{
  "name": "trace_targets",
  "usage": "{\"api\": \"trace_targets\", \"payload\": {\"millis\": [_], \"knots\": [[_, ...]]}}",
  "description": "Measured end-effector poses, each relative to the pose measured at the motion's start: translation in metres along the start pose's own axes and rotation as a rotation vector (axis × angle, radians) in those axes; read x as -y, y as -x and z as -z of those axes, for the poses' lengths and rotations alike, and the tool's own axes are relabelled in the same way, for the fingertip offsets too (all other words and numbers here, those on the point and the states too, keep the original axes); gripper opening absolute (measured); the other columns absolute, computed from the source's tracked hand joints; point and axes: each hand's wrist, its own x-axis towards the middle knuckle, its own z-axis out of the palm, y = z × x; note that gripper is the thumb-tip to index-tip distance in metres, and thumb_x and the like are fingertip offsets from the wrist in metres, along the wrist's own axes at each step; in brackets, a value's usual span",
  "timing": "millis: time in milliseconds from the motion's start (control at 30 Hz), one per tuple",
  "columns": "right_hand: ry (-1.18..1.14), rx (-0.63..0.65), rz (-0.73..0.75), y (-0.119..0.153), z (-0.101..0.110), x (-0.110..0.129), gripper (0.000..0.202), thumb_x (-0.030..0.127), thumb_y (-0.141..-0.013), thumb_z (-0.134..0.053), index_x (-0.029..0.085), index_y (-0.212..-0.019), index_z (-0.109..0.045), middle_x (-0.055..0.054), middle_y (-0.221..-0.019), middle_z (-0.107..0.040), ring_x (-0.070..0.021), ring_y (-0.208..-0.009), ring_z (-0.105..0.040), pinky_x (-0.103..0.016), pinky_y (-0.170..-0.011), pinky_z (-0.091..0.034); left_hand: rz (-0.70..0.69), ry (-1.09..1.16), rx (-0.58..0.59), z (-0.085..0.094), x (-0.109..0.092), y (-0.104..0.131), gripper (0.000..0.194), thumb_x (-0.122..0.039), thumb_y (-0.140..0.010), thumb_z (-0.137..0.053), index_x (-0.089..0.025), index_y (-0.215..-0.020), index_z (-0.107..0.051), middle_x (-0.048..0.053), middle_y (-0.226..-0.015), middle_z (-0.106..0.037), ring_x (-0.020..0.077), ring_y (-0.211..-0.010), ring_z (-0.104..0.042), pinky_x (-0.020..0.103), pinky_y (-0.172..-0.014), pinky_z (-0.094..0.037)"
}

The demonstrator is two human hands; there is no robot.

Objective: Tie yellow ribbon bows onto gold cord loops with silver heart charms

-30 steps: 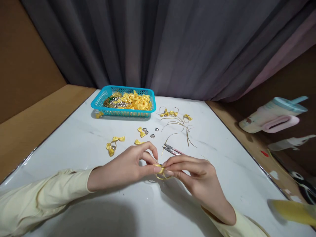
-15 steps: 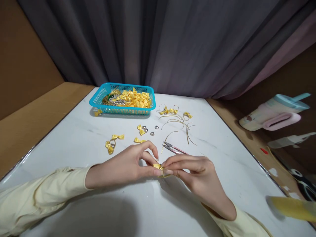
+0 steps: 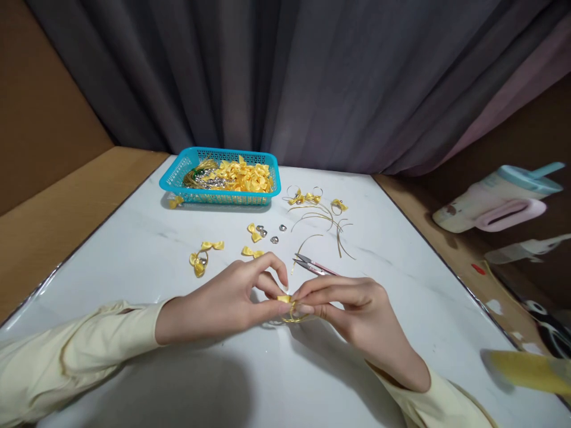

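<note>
Between my two hands is a small yellow ribbon bow (image 3: pixel 284 299) with a thin gold cord (image 3: pixel 292 320) looped below it. My left hand (image 3: pixel 238 294) pinches the bow's left side between thumb and finger, its index finger arched above. From the right, the thumb and fingertips of my right hand (image 3: pixel 350 303) close on the cord at the bow; the exact grip is partly hidden by the fingers. Just beyond my hands lie small thread snips (image 3: pixel 314 264), blades pointing left. Loose yellow bows (image 3: pixel 253 252) and small silver heart-shaped charms (image 3: pixel 274 239) rest past my left hand.
A blue plastic basket (image 3: pixel 218 196) at the back holds many yellow bows, charms and a cord bundle. Cut gold cords (image 3: pixel 339 238) and finished-looking bow loops (image 3: pixel 339 205) lie on the white table (image 3: pixel 178 386). A lidded tumbler (image 3: pixel 495 202) lies sideways at the right.
The cord loop under the bow shows more plainly now, hanging below my fingertips. Both hands stay nearly in place, with only small finger shifts.
</note>
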Motion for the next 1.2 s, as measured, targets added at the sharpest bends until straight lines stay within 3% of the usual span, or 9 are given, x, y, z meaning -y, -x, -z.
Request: {"api": "trace_targets", "payload": {"millis": [200,433,600,833,1200], "knots": [[0.039,-0.046,0.041,-0.001,0.000,-0.001,0.014,0.012,-0.074,-0.067,0.023,-0.071,-0.075,-0.002,-0.076,-0.071,-0.0141,-0.066,-0.064,-0.024,-0.061,-0.053,-0.013,-0.017,0.018,0.003,-0.004,0.001,0.019,-0.034,-0.083,-0.055,-0.023,-0.089,-0.041,-0.003,-0.081,-0.072,0.0149,-0.073,-0.058,0.026,-0.067,-0.039],[0.039,-0.048,0.079,-0.001,0.001,0.001,0.013,0.011,-0.074,-0.067,0.022,-0.072,-0.075,-0.003,-0.074,-0.070,-0.0138,-0.064,-0.064,-0.024,-0.060,-0.054,0.065,0.141,0.072,0.003,-0.002,-0.001,0.020,-0.036,-0.084,-0.054,-0.023,-0.092,-0.041,-0.002,-0.080,-0.070,0.0139,-0.070,-0.057,0.024,-0.061,-0.038],[0.037,-0.067,0.056,-0.001,0.001,0.000,0.012,0.014,-0.074,-0.068,0.022,-0.069,-0.075,-0.003,-0.073,-0.070,-0.0147,-0.064,-0.063,-0.025,-0.059,-0.053,-0.084,0.007,0.007,0.000,0.002,-0.002,0.020,-0.034,-0.080,-0.061,-0.021,-0.090,-0.048,-0.002,-0.082,-0.065,0.0152,-0.082,-0.059,0.025,-0.073,-0.041],[-0.001,-0.079,0.015,-0.001,0.001,0.000,0.010,0.014,-0.073,-0.069,0.021,-0.069,-0.075,-0.003,-0.072,-0.070,-0.0137,-0.063,-0.063,-0.024,-0.058,-0.052,-0.219,-0.167,-0.129,-0.006,0.007,-0.002,0.012,-0.031,-0.084,-0.057,-0.020,-0.087,-0.057,0.000,-0.085,-0.064,0.0144,-0.082,-0.061,0.022,-0.071,-0.046],[0.002,-0.116,0.031,0.000,0.001,-0.002,0.010,0.016,-0.075,-0.067,0.022,-0.070,-0.075,-0.003,-0.075,-0.070,-0.0154,-0.066,-0.064,-0.026,-0.060,-0.053,-0.182,-0.057,-0.162,-0.008,0.009,-0.002,0.015,-0.032,-0.085,-0.055,-0.019,-0.085,-0.062,0.001,-0.080,-0.067,0.0145,-0.076,-0.061,0.023,-0.068,-0.046]]}}
